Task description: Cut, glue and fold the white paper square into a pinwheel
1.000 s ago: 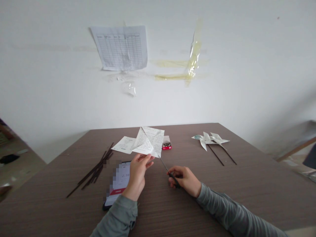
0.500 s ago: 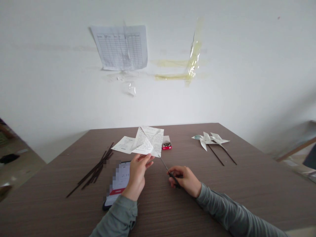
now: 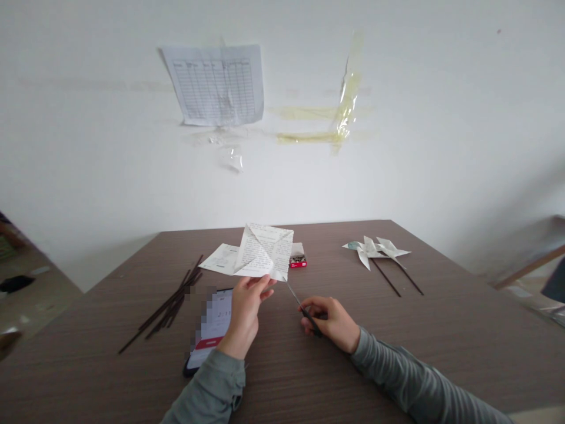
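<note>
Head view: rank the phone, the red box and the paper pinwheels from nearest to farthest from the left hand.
From the left hand:
1. Phone: lying on the table just under and beside it, to the left.
2. Small red box: ahead and to the right.
3. Paper pinwheels: farthest, well off to the right.
</note>
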`<state>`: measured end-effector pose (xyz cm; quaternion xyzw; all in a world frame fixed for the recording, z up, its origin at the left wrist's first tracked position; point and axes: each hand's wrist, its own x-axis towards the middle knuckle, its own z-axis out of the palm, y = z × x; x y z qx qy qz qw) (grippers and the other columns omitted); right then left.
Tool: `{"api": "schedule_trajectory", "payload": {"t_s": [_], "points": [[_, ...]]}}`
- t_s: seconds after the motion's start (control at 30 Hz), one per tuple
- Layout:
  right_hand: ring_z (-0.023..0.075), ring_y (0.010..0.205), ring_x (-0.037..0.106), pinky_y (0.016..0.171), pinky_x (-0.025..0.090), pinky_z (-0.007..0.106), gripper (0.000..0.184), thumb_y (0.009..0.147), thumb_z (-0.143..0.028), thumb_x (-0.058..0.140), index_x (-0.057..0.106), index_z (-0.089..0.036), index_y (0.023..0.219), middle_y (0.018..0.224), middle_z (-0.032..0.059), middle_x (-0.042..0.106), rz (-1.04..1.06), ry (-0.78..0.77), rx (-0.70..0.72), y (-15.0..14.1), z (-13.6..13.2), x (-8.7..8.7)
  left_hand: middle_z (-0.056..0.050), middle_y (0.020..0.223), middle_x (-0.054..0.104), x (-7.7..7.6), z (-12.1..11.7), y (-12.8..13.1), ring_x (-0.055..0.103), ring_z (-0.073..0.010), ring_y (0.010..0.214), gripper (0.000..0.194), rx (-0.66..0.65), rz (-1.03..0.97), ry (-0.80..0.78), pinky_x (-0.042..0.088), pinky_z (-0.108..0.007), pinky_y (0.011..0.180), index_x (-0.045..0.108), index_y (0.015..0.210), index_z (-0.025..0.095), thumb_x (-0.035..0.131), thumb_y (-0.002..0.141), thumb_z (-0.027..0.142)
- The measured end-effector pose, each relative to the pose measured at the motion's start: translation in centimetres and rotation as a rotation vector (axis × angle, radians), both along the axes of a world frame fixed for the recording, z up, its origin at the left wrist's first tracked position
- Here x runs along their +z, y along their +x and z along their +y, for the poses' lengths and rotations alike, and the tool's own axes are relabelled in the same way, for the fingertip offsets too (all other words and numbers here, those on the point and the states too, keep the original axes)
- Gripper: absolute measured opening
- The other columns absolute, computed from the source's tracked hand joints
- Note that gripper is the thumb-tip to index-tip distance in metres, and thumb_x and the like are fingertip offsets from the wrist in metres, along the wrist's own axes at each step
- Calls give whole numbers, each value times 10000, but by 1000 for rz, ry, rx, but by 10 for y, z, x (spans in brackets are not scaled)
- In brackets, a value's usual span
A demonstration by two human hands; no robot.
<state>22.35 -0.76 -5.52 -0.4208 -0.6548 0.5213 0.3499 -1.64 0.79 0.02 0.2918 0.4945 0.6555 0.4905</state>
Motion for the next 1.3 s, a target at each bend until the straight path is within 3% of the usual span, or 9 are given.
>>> {"api": "schedule_trajectory", "payload": {"t_s": [0.6,1.3], "points": [[235,685,763,795,672,416,488,895,-632,1023,876,-239,1143,771,14,873,34,18,14,0,0,2,-33,868,955,11,-6,7,929,-192,759,256,-4,35,-58,622,-188,589,844,854,199,1014,836,7],[239,700,774,799,673,417,409,876,-555,995,877,-244,1115,749,-4,837,26,6,-6,-1,1,-1,-56,916,967,8,-6,6,930,-215,779,265,-18,37,-37,594,-207,599,849,879,213,1059,769,93]]}}
